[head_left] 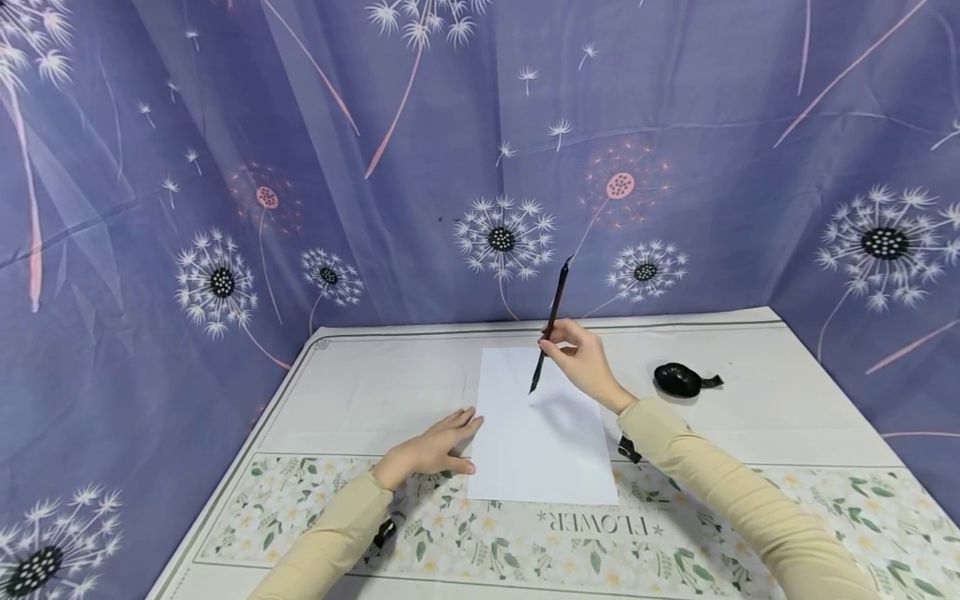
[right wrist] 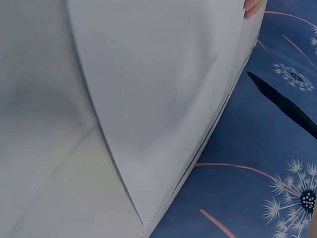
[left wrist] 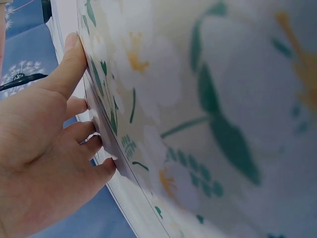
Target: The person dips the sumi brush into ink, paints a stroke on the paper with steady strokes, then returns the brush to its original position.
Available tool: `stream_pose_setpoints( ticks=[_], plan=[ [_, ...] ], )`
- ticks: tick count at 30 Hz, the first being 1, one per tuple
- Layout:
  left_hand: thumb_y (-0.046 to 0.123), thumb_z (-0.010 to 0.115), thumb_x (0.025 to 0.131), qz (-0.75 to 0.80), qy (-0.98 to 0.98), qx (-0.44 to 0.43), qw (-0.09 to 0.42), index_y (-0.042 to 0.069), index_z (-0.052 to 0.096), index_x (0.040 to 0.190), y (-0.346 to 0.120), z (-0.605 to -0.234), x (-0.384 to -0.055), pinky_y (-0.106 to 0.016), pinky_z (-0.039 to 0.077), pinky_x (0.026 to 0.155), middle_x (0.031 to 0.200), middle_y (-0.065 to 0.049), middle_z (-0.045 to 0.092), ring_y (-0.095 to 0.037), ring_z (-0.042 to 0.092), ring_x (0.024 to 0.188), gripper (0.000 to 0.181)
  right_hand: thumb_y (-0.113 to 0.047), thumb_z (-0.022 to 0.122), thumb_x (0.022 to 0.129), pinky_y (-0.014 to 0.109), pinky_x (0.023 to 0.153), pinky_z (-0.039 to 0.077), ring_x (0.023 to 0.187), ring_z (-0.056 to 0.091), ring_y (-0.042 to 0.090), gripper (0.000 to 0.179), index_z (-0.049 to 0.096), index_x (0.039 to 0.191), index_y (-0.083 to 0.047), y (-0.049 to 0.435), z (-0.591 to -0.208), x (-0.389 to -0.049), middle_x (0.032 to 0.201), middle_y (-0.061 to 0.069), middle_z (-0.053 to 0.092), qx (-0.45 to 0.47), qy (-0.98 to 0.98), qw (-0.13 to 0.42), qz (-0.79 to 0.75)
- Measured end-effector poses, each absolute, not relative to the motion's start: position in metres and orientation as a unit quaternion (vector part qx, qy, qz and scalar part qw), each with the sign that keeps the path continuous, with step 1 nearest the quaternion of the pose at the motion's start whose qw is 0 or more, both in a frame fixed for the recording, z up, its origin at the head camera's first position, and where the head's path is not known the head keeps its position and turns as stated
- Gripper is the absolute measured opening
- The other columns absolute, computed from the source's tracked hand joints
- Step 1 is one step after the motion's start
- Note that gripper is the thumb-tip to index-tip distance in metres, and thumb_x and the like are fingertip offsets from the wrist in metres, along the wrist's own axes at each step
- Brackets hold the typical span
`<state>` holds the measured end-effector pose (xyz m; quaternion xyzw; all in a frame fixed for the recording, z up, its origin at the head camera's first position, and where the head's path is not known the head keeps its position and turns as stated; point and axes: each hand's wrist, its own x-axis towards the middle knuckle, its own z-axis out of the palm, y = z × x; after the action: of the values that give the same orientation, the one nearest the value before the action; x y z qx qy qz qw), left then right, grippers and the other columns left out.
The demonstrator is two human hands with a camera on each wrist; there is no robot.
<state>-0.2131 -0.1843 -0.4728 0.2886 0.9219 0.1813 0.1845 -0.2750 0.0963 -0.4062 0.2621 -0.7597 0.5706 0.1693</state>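
Nearest the body, the left hand lies with its fingers loosely spread and gripping nothing, its fingertips at the left edge of the white paper; how far they overlap that edge is hard to tell. The paper lies flat between the two hands, its long axis running away from the body. Beyond the left hand and to its right, the right hand pinches a dark brush partway along its handle. The brush stands steeply, tip down, its upper end leaning away and rightward. What seems to matter most is the gap below it: the tip hangs above the far half of the paper, apart from it, so the right hand is the one to close it. A black rounded object sits to the right of the right hand, and past both hands hangs a purple curtain.
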Motion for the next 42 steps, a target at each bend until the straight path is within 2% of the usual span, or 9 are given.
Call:
stream_pose_setpoints(
  ticks=[6, 13, 26, 37, 42],
  plan=[
    [0.037, 0.065, 0.091, 0.183, 0.920, 0.292, 0.186, 0.003, 0.022, 0.153, -0.185, -0.473, -0.213, -0.053, 0.017, 0.120, 0.161, -0.022, 0.009, -0.039, 0.009, 0.150, 0.083, 0.001, 0.066, 0.089, 0.016, 0.075, 0.056, 0.088, 0.070, 0.022, 0.018, 0.064, 0.106, 0.007, 0.094, -0.407, -0.276, 0.092, 0.024, 0.070, 0.272, -0.757, 0.167, 0.571],
    [0.037, 0.065, 0.090, 0.181, 0.921, 0.290, 0.186, 0.003, 0.022, 0.153, -0.184, -0.473, -0.213, -0.053, 0.018, 0.120, 0.161, -0.023, 0.010, -0.039, 0.010, 0.149, 0.084, 0.002, 0.066, 0.089, 0.016, 0.075, 0.056, 0.090, 0.069, 0.034, 0.019, 0.063, 0.107, 0.009, 0.092, -0.407, -0.276, 0.093, 0.024, 0.070, 0.277, -0.759, 0.165, 0.565],
    [0.036, 0.065, 0.091, 0.185, 0.920, 0.292, 0.183, 0.001, 0.022, 0.153, -0.184, -0.474, -0.213, -0.054, 0.017, 0.120, 0.160, -0.024, 0.010, -0.039, 0.009, 0.149, 0.084, 0.003, 0.065, 0.089, 0.019, 0.074, 0.058, 0.090, 0.068, 0.038, 0.019, 0.062, 0.106, 0.009, 0.088, -0.410, -0.275, 0.093, 0.026, 0.070, 0.277, -0.751, 0.150, 0.580],
    [0.036, 0.065, 0.091, 0.184, 0.922, 0.289, 0.181, 0.001, 0.023, 0.153, -0.184, -0.474, -0.214, -0.054, 0.017, 0.120, 0.160, -0.024, 0.011, -0.039, 0.010, 0.149, 0.083, 0.003, 0.066, 0.088, 0.018, 0.074, 0.057, 0.089, 0.069, 0.033, 0.017, 0.062, 0.104, 0.009, 0.085, -0.411, -0.273, 0.092, 0.024, 0.070, 0.273, -0.753, 0.140, 0.582],
    [0.035, 0.065, 0.091, 0.181, 0.923, 0.288, 0.181, 0.003, 0.023, 0.153, -0.184, -0.475, -0.213, -0.053, 0.018, 0.120, 0.161, -0.022, 0.011, -0.038, 0.010, 0.150, 0.082, 0.002, 0.065, 0.089, 0.018, 0.075, 0.057, 0.091, 0.068, 0.035, 0.014, 0.063, 0.103, 0.005, 0.083, -0.410, -0.270, 0.093, 0.023, 0.070, 0.274, -0.761, 0.141, 0.570]
  ],
)
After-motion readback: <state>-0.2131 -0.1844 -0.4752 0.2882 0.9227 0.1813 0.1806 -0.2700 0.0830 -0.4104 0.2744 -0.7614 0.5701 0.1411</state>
